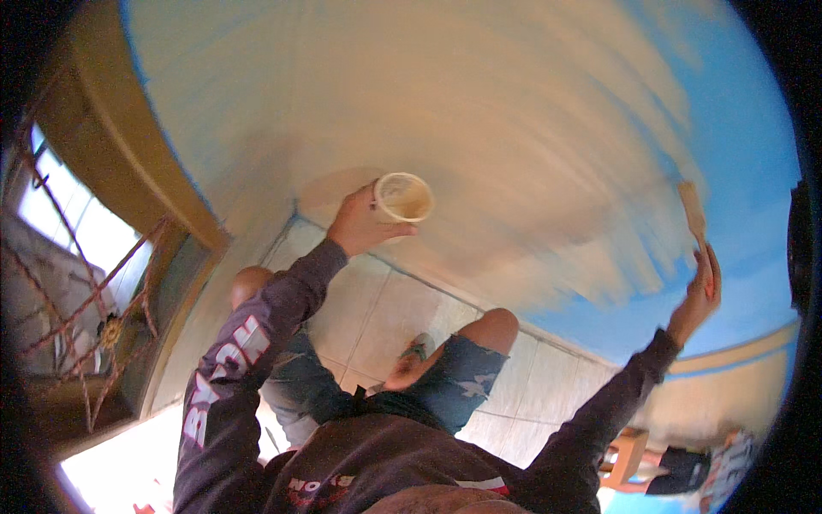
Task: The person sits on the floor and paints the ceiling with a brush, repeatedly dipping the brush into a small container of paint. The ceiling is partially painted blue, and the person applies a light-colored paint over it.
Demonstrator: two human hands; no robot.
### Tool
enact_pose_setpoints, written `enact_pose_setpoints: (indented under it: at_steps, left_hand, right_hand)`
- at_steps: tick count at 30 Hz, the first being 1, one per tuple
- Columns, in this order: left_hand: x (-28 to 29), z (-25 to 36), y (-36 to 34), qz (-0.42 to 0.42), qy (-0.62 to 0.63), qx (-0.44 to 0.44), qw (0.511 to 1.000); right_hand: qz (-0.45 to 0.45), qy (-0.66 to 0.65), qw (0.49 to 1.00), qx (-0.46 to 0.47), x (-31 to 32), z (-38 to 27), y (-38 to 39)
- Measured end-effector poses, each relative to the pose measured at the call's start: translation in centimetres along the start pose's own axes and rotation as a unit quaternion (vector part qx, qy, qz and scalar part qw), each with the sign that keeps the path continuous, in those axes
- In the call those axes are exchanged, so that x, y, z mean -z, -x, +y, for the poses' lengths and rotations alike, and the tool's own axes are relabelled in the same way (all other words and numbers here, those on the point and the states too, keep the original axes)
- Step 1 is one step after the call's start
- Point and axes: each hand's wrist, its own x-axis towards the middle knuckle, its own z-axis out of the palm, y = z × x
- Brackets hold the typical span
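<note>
My left hand [364, 221] is wrapped round a pale plastic cup [404, 198], held out before the wall. Its open top shows cream-coloured paint inside. Far to the right, my right hand [700, 295] grips a paintbrush [692, 212] by its handle, with the bristles pointing up. The brush tip is at the wall [479, 128], near the border where beige paint gives way to blue. Streaky beige strokes end raggedly over the blue part [736, 154]. Whether the bristles press on the surface, I cannot tell.
To the left is a brown-framed opening [154, 163] with a rusty metal grille [94, 317]. Pale floor tiles [360, 317] lie below, along the wall's foot. My bent knees are close to the wall. A wooden piece [629, 454] and dark cloth [685, 469] are at lower right.
</note>
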Motion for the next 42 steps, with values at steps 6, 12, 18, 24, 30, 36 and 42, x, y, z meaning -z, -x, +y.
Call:
enact_pose_setpoints:
  at_steps: [6, 12, 18, 24, 30, 36, 42]
  left_hand:
    - [0.6, 0.8, 0.9, -0.023, -0.059, 0.013, 0.998]
    - [0.2, 0.4, 0.9, -0.09, -0.063, -0.01, 0.994]
    - [-0.2, 0.2, 1.2, -0.134, -0.044, -0.035, 0.989]
    - [-0.5, 1.0, 1.2, -0.167, -0.012, -0.036, 0.985]
    - [-0.6, 1.0, 1.1, -0.193, -0.002, -0.014, 0.981]
    - [-0.6, 0.8, 1.6, -0.203, 0.004, -0.006, 0.979]
    - [-0.5, 0.9, 1.6, -0.203, -0.024, -0.026, 0.979]
  right_hand:
    - [-0.088, -0.056, 0.991, -0.089, -2.6, 0.3, 8.4]
    - [-0.269, -0.167, 0.929, -0.195, -14.6, -9.1, 15.0]
    - [-0.331, -0.231, 0.904, -0.138, -19.0, -10.8, 15.4]
    - [-0.404, -0.166, 0.896, -0.075, -20.4, -12.7, 14.9]
    - [-0.389, -0.176, 0.9, -0.092, -22.4, -10.5, 14.3]
    - [-0.364, -0.189, 0.903, -0.124, -22.9, -9.5, 15.1]
    - [-0.342, -0.147, 0.917, -0.146, -22.4, -9.4, 15.1]
